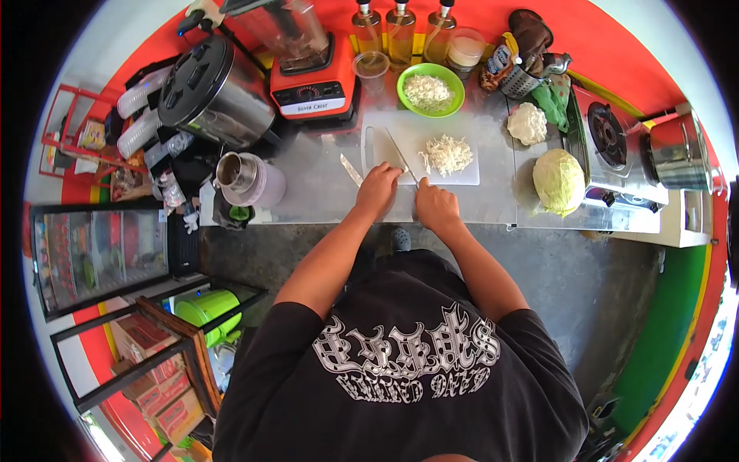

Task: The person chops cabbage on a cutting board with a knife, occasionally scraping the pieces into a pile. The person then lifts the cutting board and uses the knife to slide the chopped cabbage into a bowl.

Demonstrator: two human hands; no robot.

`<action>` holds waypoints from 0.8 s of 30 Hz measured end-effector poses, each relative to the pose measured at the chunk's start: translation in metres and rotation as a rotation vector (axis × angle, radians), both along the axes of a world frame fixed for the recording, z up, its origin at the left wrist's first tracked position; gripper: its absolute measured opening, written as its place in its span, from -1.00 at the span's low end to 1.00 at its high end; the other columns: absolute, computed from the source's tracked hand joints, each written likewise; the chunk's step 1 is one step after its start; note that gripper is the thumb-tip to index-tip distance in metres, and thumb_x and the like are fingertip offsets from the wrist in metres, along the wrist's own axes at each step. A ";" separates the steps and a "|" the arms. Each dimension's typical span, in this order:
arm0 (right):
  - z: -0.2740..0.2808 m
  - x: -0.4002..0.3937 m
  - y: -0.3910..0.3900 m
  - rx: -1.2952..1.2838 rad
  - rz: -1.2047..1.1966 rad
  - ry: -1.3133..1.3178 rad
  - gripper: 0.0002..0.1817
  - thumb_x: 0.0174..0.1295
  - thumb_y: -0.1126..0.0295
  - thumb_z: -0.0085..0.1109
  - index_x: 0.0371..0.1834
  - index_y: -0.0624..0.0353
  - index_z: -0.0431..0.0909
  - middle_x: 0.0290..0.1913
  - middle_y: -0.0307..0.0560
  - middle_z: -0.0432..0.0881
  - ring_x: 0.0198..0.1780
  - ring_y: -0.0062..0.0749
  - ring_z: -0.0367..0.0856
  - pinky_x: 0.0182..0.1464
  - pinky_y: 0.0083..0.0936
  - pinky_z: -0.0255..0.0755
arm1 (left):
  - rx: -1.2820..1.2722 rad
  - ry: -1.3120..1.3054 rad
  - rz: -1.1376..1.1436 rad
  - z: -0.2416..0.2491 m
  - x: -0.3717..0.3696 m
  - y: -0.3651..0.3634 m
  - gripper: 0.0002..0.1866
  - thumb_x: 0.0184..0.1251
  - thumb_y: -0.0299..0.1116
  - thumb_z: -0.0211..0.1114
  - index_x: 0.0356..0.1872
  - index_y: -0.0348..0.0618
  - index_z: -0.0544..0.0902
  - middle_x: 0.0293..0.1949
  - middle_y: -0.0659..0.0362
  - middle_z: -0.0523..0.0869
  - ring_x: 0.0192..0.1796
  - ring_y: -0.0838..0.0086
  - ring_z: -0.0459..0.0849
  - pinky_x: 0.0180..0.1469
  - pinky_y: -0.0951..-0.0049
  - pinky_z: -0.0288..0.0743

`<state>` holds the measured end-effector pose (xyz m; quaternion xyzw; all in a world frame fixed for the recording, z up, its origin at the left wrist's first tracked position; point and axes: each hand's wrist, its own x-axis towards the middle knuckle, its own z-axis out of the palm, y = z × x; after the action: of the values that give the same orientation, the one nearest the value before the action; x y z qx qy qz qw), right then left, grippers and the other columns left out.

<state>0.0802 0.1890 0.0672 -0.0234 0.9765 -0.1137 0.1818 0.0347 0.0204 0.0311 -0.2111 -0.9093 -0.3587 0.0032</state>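
Observation:
My right hand [436, 206] is closed round the handle of a knife [399, 152], whose blade points away from me over the white cutting board [376, 141]. Just left of the blade, the bent fingers of my left hand [377, 190] press together at the board's near edge. A small pale vegetable piece [405, 169] shows at those fingertips, mostly hidden. Shredded cabbage [446, 155] lies heaped on the board's right half. Behind the board, a green bowl [456, 98] contains more pale shreds. A second blade [351, 169] rests on the metal table left of the board.
A whole cabbage [559, 182] and a cauliflower [527, 124] sit at the right, before the gas stove [608, 138]. A red blender [312, 88], plastic cup [371, 71] and oil bottles [401, 35] line the back. At left stand a steel pot [223, 96] and a jug [262, 183].

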 end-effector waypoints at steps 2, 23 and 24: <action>-0.010 0.000 -0.001 -0.002 0.004 -0.019 -0.76 0.45 0.33 -0.02 0.00 0.28 0.39 -0.23 0.26 0.76 -0.12 0.18 0.79 -0.04 0.01 0.63 | 0.006 0.001 0.015 0.000 -0.001 0.000 -0.77 0.33 -0.56 0.17 -0.08 -0.22 0.74 -0.18 -0.06 0.67 -0.02 -0.02 0.65 0.07 0.09 0.54; 0.020 -0.021 -0.009 0.040 0.053 -0.104 -0.71 0.38 0.41 0.00 0.10 0.31 0.38 -0.08 0.29 0.77 0.00 0.15 0.78 0.04 -0.09 0.65 | -0.002 -0.061 0.088 -0.008 -0.019 0.007 -0.94 0.21 -0.52 0.33 -0.33 -0.21 0.74 -0.30 -0.03 0.69 -0.14 0.00 0.69 -0.08 0.09 0.56; 0.016 -0.019 -0.010 0.039 0.051 -0.103 -0.71 0.38 0.41 0.00 0.10 0.31 0.38 -0.08 0.29 0.77 0.00 0.15 0.78 0.04 -0.09 0.65 | 0.018 -0.106 0.117 -0.008 -0.021 0.007 -0.94 0.20 -0.50 0.36 -0.33 -0.21 0.75 -0.31 -0.01 0.72 -0.18 0.03 0.72 -0.10 0.12 0.58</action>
<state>0.0609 0.1786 0.0832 -0.0391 0.9670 -0.0908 0.2349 0.0137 0.0273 0.0232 -0.1383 -0.9158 -0.3765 -0.0220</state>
